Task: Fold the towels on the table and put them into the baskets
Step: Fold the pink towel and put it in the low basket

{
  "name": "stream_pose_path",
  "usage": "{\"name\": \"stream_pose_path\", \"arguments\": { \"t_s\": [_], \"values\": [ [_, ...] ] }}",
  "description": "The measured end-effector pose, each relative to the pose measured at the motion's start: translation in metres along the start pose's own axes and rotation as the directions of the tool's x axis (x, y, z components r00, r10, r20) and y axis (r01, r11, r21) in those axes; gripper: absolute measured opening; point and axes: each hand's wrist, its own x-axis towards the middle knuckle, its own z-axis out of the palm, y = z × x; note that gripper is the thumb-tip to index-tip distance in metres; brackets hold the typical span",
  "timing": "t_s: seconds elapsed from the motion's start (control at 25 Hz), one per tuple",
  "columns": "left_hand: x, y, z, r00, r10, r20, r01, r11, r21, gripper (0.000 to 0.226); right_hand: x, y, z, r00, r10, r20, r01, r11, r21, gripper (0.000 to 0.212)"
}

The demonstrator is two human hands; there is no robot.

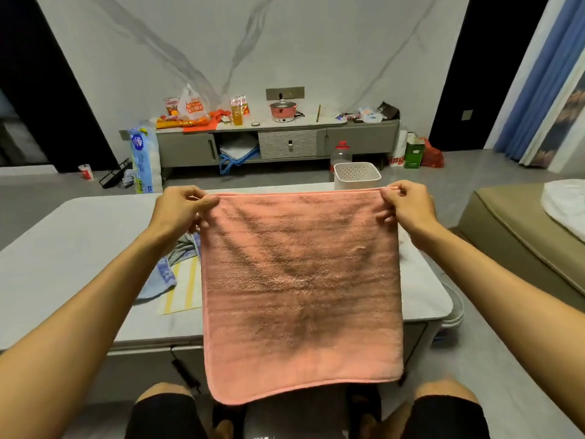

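- Pink towel (300, 280) is held up in the air over the near desk (63, 248) edge. Its bottom edge hangs below that edge, above the lap.
- The towel hangs flat and roughly square, with its top edge running left to right. That edge looks doubled, so it is probably already folded once.
- Left hand (182, 207) pinches the top left corner, with the fingers curled on the cloth.
- Right hand (408, 205) pinches the top right corner the same way. The hands are well apart and level, and the top edge is taut between them.
- Under the towel's left side, mid-desk, is a pile of a blue towel (161, 277), a striped towel (182, 289) and a grey towel (185, 248), all unfolded.
- The left half of the desk is bare, which leaves room to lay the towel down. The right side is mostly hidden behind the towel.
- Basket (348, 184) is at the far desk edge, just beyond the top edge and nearer the right hand. Its base is hidden, so I can't tell whether it sits on the desk.
- Likely next move: bring the corners together, or lower the towel flat, then pass it far-right to the basket.
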Motion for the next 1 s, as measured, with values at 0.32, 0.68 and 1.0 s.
{"name": "stream_pose_path", "arguments": {
  "t_s": [0.32, 0.68, 1.0],
  "values": [
    [0.141, -0.142, 0.092, 0.955, -0.295, -0.039, 0.297, 0.944, 0.145, 0.014, 0.126, 0.143, 0.156, 0.937, 0.308, 0.163, -0.263, 0.932, -0.251, 0.020],
    [0.121, -0.195, 0.114, 0.992, 0.085, 0.091, -0.118, 0.873, 0.474, 0.030, 0.071, 0.165, 0.193, 0.906, -0.071, 0.417, 0.285, 0.831, -0.478, 0.043],
    [-0.059, -0.218, 0.077, 0.696, 0.065, 0.715, -0.482, 0.780, 0.399, 0.055, -0.127, 0.170, 0.183, 0.520, -0.226, 0.824, 0.746, 0.590, -0.309, 0.030]
  ]
}}
